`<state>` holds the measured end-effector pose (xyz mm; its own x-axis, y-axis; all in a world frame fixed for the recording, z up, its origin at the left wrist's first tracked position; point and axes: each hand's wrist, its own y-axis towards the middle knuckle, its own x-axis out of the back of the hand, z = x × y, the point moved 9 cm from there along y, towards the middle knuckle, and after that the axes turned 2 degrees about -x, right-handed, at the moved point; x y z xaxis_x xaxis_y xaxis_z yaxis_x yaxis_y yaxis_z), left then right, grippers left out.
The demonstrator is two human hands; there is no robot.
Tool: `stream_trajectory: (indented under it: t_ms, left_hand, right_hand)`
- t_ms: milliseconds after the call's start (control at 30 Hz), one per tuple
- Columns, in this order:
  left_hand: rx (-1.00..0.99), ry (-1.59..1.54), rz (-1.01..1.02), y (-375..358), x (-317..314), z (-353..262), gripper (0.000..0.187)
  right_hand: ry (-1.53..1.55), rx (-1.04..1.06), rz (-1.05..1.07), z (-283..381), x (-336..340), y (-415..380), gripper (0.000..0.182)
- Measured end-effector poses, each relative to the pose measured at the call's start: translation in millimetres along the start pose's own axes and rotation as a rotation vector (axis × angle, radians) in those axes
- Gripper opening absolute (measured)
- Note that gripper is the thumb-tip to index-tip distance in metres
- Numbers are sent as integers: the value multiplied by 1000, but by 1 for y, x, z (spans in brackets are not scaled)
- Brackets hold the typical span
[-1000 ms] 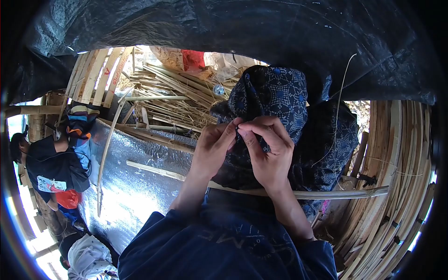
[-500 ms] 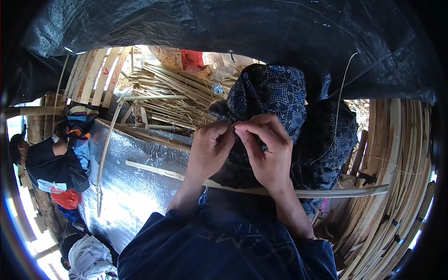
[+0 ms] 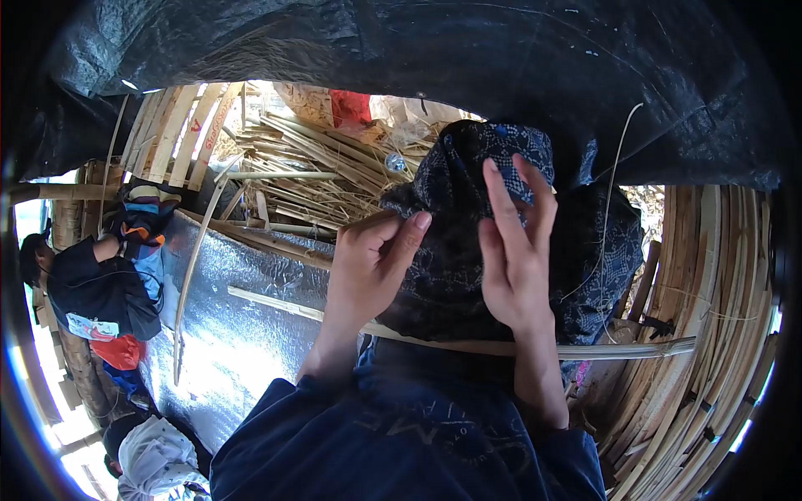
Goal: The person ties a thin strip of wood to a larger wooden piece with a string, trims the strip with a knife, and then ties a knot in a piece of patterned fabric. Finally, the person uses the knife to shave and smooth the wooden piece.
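A dark blue patterned cloth (image 3: 468, 179) hangs bunched up in front of me. My left hand (image 3: 372, 263) rests against its left edge, the thumb and forefinger pressed to the fabric. My right hand (image 3: 514, 246) is raised flat in front of the cloth with its fingers straight and spread, holding nothing. A long thin bamboo strip (image 3: 585, 348) crosses under both wrists. A pale thread (image 3: 614, 167) dangles down the cloth's right side.
A black tarp (image 3: 401, 50) hangs overhead. Silver foil sheeting (image 3: 234, 334) lies at lower left, a heap of bamboo sticks (image 3: 309, 175) behind it. Curved bamboo slats (image 3: 718, 292) stand stacked at right. Another person in dark clothes (image 3: 88, 292) crouches at far left.
My right hand has let go of its pinch on the cloth and lifted with the fingers opened out. My left hand stays at the cloth's edge.
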<state>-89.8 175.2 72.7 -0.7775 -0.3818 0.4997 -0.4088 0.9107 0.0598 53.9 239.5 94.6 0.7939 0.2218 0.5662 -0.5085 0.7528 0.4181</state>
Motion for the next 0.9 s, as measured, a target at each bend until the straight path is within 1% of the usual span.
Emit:
stream_trajectory:
  t_ms: [67, 100, 133, 200, 233, 267, 300, 333, 367, 433, 467, 500, 533, 567, 600, 633, 667, 700, 733, 767, 833, 867, 900]
  left_hand:
    - [-23, 19, -1, 0, 0, 0, 27]
    - [-56, 36, 8, 0, -2, -3, 29]
    - [-60, 35, 13, 1, -4, -5, 29]
    - [-76, -35, -32, 1, -3, -9, 32]
    - [-71, -34, -32, -1, -2, -8, 32]
    - [-9, -27, -11, 0, -3, -2, 31]
    - [50, -20, 7, 2, -3, 4, 30]
    - [12, 17, 9, 3, -2, 3, 31]
    - [17, 18, 10, 2, -2, 3, 31]
    - [-83, 44, -12, 3, -2, -8, 34]
    - [-34, -44, -37, 2, -3, -5, 39]
    - [-33, -46, -35, 1, -2, -5, 39]
    - [25, -105, -11, 2, -2, 1, 41]
    - [84, -161, 8, 2, -1, 7, 43]
    - [88, -156, -3, 1, 2, 13, 43]
    - [164, -368, 68, 0, -8, 28, 45]
    - [233, -582, 145, 0, -18, 36, 47]
    - [230, -581, 148, 3, -18, 36, 47]
    - [299, -765, 196, 3, -25, 38, 48]
    - [371, -949, 241, 0, -32, 39, 49]
    - [386, -941, 247, -2, -32, 38, 49]
    - [400, -933, 262, -3, -33, 38, 49]
    - [400, -933, 264, -3, -34, 39, 49]
  right_hand:
    - [147, 27, -27, 3, 6, -1, 52]
    - [146, 23, -29, 7, 9, -1, 52]
    - [131, 172, 92, 26, 2, -1, 51]
    - [-22, 267, 193, 31, -14, -5, 46]
    - [-19, 265, 196, 29, -17, -7, 46]
    - [98, 21, 51, 6, -5, -1, 44]
    - [160, -30, -3, 0, 1, -1, 42]
    - [225, -78, -60, -6, 8, 0, 40]
    - [227, -81, -58, -3, 9, -1, 40]
    - [55, 317, 232, 39, -14, -9, 42]
    - [-15, 271, 218, 32, -15, -6, 41]
    - [-86, 225, 207, 26, -16, -3, 41]
    - [43, -29, 39, 4, -1, 7, 38]
    - [166, -175, -38, -17, -1, 4, 33]
    - [300, -311, -134, -37, 0, -1, 28]
    - [308, -310, -130, -40, 0, -4, 28]
    - [261, -252, 33, -35, -12, -5, 27]
    - [208, -193, 193, -32, -23, -9, 28]
    - [209, -173, 167, -37, -24, -12, 22]
    - [210, -173, 169, -36, -23, -14, 22]
    - [433, -349, 192, -40, -25, -16, 18]
    - [435, -348, 192, -36, -26, -14, 18]
    - [377, -232, 184, -22, -24, -10, 17]
